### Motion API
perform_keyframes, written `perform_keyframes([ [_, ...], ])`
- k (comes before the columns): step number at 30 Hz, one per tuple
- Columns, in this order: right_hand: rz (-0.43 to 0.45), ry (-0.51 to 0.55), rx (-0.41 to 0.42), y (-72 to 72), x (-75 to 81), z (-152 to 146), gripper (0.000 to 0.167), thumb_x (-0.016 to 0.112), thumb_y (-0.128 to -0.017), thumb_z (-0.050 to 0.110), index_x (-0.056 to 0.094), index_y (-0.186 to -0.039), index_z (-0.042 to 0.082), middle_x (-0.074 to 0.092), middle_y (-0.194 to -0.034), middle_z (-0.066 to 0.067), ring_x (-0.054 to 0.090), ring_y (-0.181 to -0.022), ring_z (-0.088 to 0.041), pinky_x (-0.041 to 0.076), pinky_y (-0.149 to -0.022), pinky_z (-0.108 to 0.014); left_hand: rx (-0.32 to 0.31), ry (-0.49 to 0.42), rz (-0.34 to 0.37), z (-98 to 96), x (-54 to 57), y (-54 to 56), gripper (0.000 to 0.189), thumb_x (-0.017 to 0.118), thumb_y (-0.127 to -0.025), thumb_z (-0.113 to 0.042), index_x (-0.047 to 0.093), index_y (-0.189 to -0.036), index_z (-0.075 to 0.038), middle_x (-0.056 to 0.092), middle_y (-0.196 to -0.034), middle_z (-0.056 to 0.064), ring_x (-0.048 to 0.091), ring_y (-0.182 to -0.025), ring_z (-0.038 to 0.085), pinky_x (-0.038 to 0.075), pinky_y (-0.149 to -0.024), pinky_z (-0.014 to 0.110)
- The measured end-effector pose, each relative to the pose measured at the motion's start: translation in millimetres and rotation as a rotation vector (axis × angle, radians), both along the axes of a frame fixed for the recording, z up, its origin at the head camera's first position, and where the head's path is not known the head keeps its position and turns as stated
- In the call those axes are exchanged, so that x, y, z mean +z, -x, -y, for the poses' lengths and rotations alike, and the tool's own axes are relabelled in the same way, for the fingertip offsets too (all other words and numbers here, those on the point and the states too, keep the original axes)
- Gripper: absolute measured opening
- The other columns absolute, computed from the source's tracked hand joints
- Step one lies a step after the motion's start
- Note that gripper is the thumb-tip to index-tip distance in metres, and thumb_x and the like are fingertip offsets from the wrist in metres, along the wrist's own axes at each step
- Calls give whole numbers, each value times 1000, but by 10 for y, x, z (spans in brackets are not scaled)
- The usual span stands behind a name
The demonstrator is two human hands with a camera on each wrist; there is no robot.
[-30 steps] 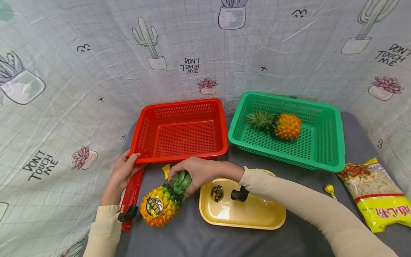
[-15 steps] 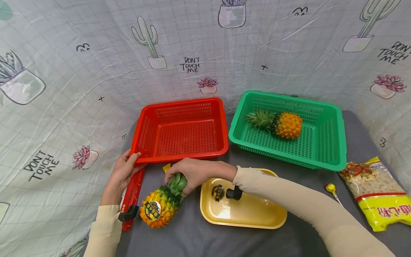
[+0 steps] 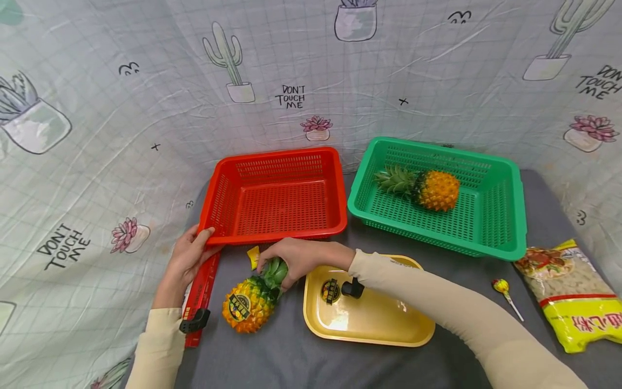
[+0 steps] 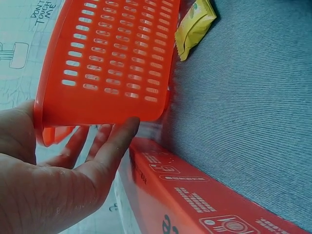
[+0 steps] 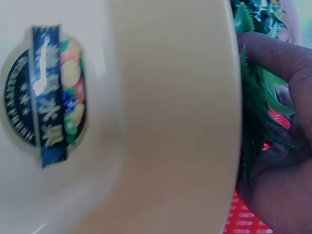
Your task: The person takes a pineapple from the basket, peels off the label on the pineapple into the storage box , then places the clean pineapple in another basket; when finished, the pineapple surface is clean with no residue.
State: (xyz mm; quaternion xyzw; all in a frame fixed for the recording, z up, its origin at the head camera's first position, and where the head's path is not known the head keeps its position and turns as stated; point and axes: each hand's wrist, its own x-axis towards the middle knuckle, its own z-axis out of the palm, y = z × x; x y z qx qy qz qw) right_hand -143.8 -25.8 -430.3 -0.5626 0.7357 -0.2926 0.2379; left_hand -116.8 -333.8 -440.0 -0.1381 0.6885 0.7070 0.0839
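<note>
My left hand (image 3: pixel 187 259) grips the near-left corner of a red plastic basket (image 3: pixel 272 239), thumb on the rim. In the left wrist view its fingers (image 4: pixel 114 146) reach under the basket's wall. My right hand (image 3: pixel 303 259) holds a pineapple (image 3: pixel 249 305) by its green leaf crown (image 5: pixel 253 102). The orange fruit carries a dark round sticker and points toward the near left, in front of the red basket. The right wrist view shows thumb and fingers around the leaves; the fruit's body is mostly out of that view.
A cream-yellow tray (image 3: pixel 369 329) with a round sticker lies under the right forearm. Behind it, a green basket (image 3: pixel 437 243) holds another pineapple (image 3: pixel 439 190). A lollipop (image 3: pixel 500 286) and a food bag (image 3: pixel 573 297) lie right. A red box (image 3: pixel 206 286) and yellow packet (image 3: pixel 254 257) lie left.
The pineapple has shifted slightly away from me and to the right with my right hand, and has turned a little. My left hand stays at the red basket's corner.
</note>
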Motion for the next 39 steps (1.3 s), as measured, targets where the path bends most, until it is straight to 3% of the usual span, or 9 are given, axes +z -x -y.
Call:
perform_keyframes([
  [8,14,-75,-35,21,-88,-47,59,94,-82,19,67,-135,20,66,-124,7,58,-104,-5,48,-88,-19,-1,6,-50,-5,18,-93,70,60,-109,-35,32,-162,3,34,-157,21,59,-129,20,43,-110,45],
  [12,8,-72,-37,17,-116,-53,61,93,-82,19,66,-137,20,66,-127,5,58,-105,-5,48,-89,-19,9,31,-96,-3,27,-181,67,60,-110,-34,36,-156,8,47,-143,18,66,-117,15,48,-106,43],
  [17,13,-78,-47,11,-124,-69,62,92,-83,20,65,-140,19,66,-129,4,57,-106,-5,47,-91,-19,32,76,-139,16,41,-311,57,61,-109,-31,43,-147,9,62,-122,8,73,-108,23,56,-96,42],
  [24,12,-82,-52,1,-130,-75,64,91,-85,20,63,-143,18,65,-133,2,57,-109,-5,47,-92,-20,-4,177,-148,39,66,-533,54,62,-109,-34,47,-137,8,65,-120,19,76,-102,30,60,-89,42],
  [28,14,-84,-49,-6,-127,-72,65,90,-85,20,63,-144,18,64,-134,1,57,-110,-5,47,-93,-20,-109,273,-167,60,64,-648,52,59,-111,-33,48,-138,10,68,-126,21,74,-106,36,60,-90,42],
  [33,11,-101,-56,-4,-114,-87,65,89,-87,21,62,-145,19,64,-135,1,57,-110,-6,47,-94,-21,-326,300,-197,65,58,-707,44,55,-113,-24,53,-140,10,62,-134,30,68,-114,45,58,-94,46],
  [36,13,-103,-56,3,-120,-89,65,88,-87,21,61,-146,18,64,-136,0,57,-111,-7,47,-95,-22,-452,299,-215,34,50,-752,39,58,-112,-16,55,-146,2,56,-142,32,62,-124,46,56,-99,40],
  [39,18,-103,-58,8,-128,-91,65,88,-87,21,61,-146,18,64,-137,1,57,-113,-6,47,-96,-22,-567,300,-244,-10,33,-783,48,62,-108,-8,49,-155,-6,51,-151,30,52,-135,49,51,-106,34],
])
